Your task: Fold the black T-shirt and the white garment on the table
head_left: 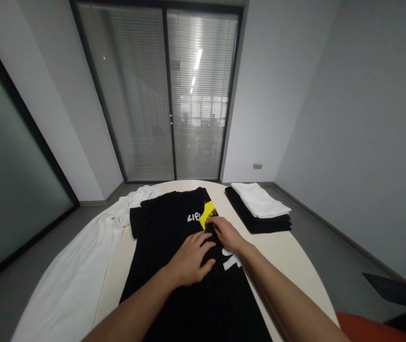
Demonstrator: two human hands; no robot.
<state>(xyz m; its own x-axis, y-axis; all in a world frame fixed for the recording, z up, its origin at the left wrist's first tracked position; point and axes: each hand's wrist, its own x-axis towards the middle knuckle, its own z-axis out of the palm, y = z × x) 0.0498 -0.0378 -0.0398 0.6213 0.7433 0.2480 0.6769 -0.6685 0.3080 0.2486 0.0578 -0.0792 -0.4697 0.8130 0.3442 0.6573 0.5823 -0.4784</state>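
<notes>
A black T-shirt (167,247) with white lettering and a yellow patch is spread lengthwise on the table. Its left sleeve sticks out, while the right side looks folded inward. My left hand (193,259) rests on the middle of the shirt with its fingers apart. At the shirt's right side, just below the yellow patch, my right hand (227,235) has its fingers bent together on the fabric. Part of the white print shows beneath my right wrist.
A white cloth garment (81,256) lies loosely along the table's left side. On the right sits a stack of folded black garments (272,225) topped by a folded white one (259,199). The pale round table (298,266) has a red chair seat (363,327) near its right edge.
</notes>
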